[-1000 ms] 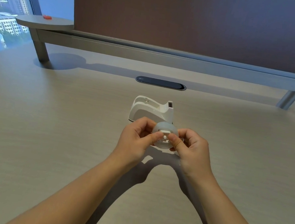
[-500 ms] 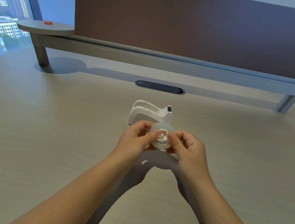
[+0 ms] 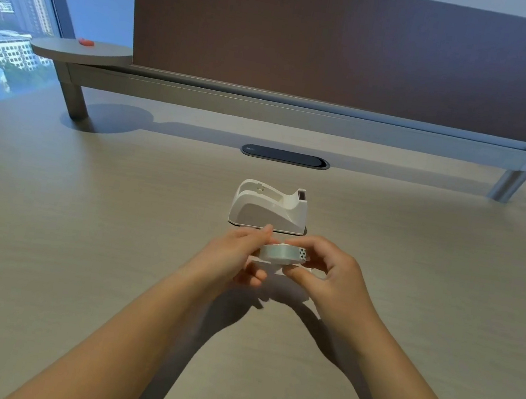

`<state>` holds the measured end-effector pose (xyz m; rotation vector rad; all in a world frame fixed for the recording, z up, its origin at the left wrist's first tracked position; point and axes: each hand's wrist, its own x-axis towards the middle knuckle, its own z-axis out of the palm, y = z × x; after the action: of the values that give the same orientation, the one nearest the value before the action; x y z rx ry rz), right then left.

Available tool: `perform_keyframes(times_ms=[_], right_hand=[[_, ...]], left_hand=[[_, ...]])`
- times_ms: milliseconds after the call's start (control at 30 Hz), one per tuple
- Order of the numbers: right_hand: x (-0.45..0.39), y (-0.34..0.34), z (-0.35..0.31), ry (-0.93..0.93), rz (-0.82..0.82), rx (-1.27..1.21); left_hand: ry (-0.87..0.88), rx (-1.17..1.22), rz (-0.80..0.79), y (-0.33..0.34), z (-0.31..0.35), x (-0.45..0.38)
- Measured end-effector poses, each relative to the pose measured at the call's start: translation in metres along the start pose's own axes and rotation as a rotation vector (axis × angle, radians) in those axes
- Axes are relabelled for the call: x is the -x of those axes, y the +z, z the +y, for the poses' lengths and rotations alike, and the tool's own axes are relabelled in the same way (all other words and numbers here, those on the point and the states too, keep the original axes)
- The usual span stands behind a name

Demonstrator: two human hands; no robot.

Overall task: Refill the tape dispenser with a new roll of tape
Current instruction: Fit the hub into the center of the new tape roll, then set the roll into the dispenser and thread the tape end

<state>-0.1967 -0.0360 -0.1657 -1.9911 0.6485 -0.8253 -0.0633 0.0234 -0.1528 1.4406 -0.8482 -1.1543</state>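
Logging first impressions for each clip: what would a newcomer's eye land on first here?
Two bare hands, left hand and right hand, meet at centre frame, holding a tape roll edge-on above the desk. Just beyond them stands an empty white tape dispenser. Behind it a brown partition screen fills the background.

Your desk (image 3: 80,241) is a pale wood-grain top. The white tape dispenser (image 3: 269,207) stands upright on it about mid-width, toward the far edge, cradle empty, cutter end pointing right; just beyond it a dark oval cable grommet (image 3: 285,156) is set flush in the surface. Along the far edge, two grey legs (image 3: 73,102) stand on the desk and carry a raised rail (image 3: 300,116) above it.
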Motion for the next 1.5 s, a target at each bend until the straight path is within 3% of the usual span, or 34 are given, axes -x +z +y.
perform_keyframes(times_ms=[67,133,300,400,700,867,1033,1200,1500], right_hand=[[0.000,-0.001,0.000,0.011,0.004,-0.031],[0.000,-0.002,0.000,0.022,0.008,-0.060],[-0.001,0.001,0.001,0.058,0.038,-0.066],[-0.005,0.001,-0.001,0.066,0.048,-0.142],[-0.021,0.005,0.002,0.045,-0.016,-0.252],[-0.045,0.004,-0.004,0.034,0.034,-0.235],[-0.074,0.000,0.013,0.071,0.262,0.044],[-0.095,0.008,0.036,0.087,0.184,0.278],[-0.104,0.008,0.044,0.129,0.083,0.221]], left_hand=[[0.194,-0.213,0.054,-0.003,0.001,0.000],[0.330,-0.348,-0.004,-0.005,0.004,0.002],[0.420,-0.559,0.010,-0.006,0.001,-0.001],[0.432,-0.509,0.050,-0.009,0.002,-0.003],[0.345,-0.257,-0.049,-0.023,0.005,-0.011],[0.389,-0.236,0.070,-0.033,0.021,-0.025],[0.430,-0.313,0.192,-0.052,0.039,-0.053],[0.452,-0.424,0.293,-0.055,0.037,-0.082],[0.420,-0.438,0.231,-0.051,0.031,-0.098]])
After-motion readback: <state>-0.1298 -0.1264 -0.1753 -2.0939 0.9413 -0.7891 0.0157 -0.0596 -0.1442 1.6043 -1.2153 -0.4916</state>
